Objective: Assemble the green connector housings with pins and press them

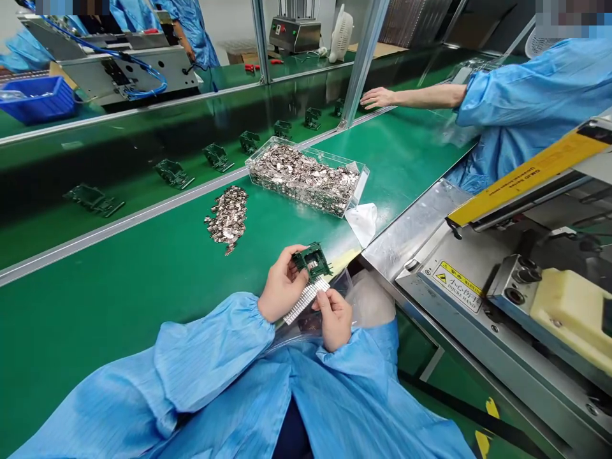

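Observation:
My left hand (pixel 283 285) is closed on a dark green plastic frame (pixel 319 261), with a square opening and small light metal-looking pieces inside. Just below it, a strip of small whitish rectangular pieces (pixel 302 305) slants down between my hands. My right hand (pixel 336 317) pinches the strip's right edge between thumb and fingers. Whether my left fingers also touch the strip is hidden. Beyond my hands lies a loose pile of small shiny metal pieces (pixel 228 218). A clear plastic box (pixel 359 185) full of similar pieces stands to its right.
Several green frames (pixel 173 173) sit in a row on the dark belt (pixel 33 223) behind a metal rail. A co-worker's hand (pixel 377 97) reaches over the belt. At right stands a machine (pixel 459 280) with a warning label. A white scrap (pixel 363 223) lies beside the clear box.

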### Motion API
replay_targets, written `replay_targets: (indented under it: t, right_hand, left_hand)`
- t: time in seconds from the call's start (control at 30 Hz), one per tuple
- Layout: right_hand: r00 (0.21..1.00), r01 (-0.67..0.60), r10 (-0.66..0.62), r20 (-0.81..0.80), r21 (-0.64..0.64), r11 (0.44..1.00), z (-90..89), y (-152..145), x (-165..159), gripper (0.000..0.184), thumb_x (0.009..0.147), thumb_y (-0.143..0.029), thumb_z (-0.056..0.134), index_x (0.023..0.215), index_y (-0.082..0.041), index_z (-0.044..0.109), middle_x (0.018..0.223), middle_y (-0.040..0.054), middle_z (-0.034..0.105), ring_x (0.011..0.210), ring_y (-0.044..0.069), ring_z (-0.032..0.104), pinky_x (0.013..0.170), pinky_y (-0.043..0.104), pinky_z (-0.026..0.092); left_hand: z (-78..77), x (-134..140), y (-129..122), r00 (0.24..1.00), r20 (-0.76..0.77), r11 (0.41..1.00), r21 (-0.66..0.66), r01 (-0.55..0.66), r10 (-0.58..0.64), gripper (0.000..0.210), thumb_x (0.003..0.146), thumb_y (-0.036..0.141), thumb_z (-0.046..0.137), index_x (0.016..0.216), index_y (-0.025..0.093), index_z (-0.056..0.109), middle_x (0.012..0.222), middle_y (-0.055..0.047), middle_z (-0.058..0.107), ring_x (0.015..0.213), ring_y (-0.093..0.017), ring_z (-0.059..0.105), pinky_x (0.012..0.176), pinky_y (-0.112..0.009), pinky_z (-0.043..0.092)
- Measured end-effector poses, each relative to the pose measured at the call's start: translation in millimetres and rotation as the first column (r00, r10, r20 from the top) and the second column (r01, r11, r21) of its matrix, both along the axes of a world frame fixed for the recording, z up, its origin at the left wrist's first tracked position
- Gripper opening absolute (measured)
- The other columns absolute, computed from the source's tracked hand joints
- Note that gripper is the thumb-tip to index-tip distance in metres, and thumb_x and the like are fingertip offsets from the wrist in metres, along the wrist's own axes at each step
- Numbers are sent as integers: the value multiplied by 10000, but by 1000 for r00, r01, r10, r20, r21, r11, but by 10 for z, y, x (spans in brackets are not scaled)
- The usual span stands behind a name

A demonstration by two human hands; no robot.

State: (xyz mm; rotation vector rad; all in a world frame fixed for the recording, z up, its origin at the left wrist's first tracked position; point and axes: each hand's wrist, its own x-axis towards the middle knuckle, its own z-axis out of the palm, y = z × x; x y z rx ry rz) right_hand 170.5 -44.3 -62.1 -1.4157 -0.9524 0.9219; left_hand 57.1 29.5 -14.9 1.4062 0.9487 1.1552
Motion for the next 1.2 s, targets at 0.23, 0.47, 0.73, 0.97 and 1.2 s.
replay_targets:
  t: [0.23, 0.47, 0.73, 0.97, 1.2]
  right_hand:
    - [972, -185, 189, 143, -40, 982, -176, -73, 91, 414, 903, -493, 519, 638, -203, 651, 622, 29, 652, 598, 178, 600, 597, 284, 457]
    - [887, -326, 373, 273, -203, 923, 25, -97, 412, 211, 738, -310, 731, 552, -217, 689, 511, 14, 656, 461, 181, 587, 467, 269, 411]
    - [913, -225, 174, 368, 99, 969, 801, 66, 488, 131, 897, -243, 626, 949, -246, 745, 844, 34, 710, 746, 191, 653, 694, 318, 515]
    - [922, -159, 60, 383, 232, 960, 780, 287, 240, 85, 829, -195, 673, 843, -252, 734, 753, 11, 553, 661, 166, 512, 542, 283, 386]
    - [911, -152, 83, 404, 143, 978, 824, 314, 200, 154, 845, -278, 649, 706, -213, 660, 731, 14, 511, 678, 168, 500, 578, 282, 384]
  left_hand:
    - [-18, 9, -1, 1000, -19, 1000, 7, -23, 24, 349, 835, 189, 613, 1172, 188, 524, 969, -33, 616, 805, -117, 581, 750, -223, 491]
    - [25, -25, -27, 997, 67, 999, -23, -26, 28, 369, 847, 337, 641, 1156, 181, 513, 922, -28, 581, 776, -121, 579, 693, -225, 512]
    - [40, -67, -79, 998, 21, 998, -21, 56, -55, 371, 895, 373, 581, 1206, 191, 494, 857, -24, 586, 723, -132, 563, 671, -242, 494]
    - [72, -98, -118, 995, -65, 996, 33, 77, -75, 315, 906, 291, 538, 1206, 201, 510, 844, -32, 615, 711, -145, 577, 644, -243, 475]
    - [111, -119, -148, 982, -160, 993, 59, 106, -96, 306, 894, 245, 541, 1197, 208, 531, 777, -6, 633, 568, -111, 514, 527, -215, 387]
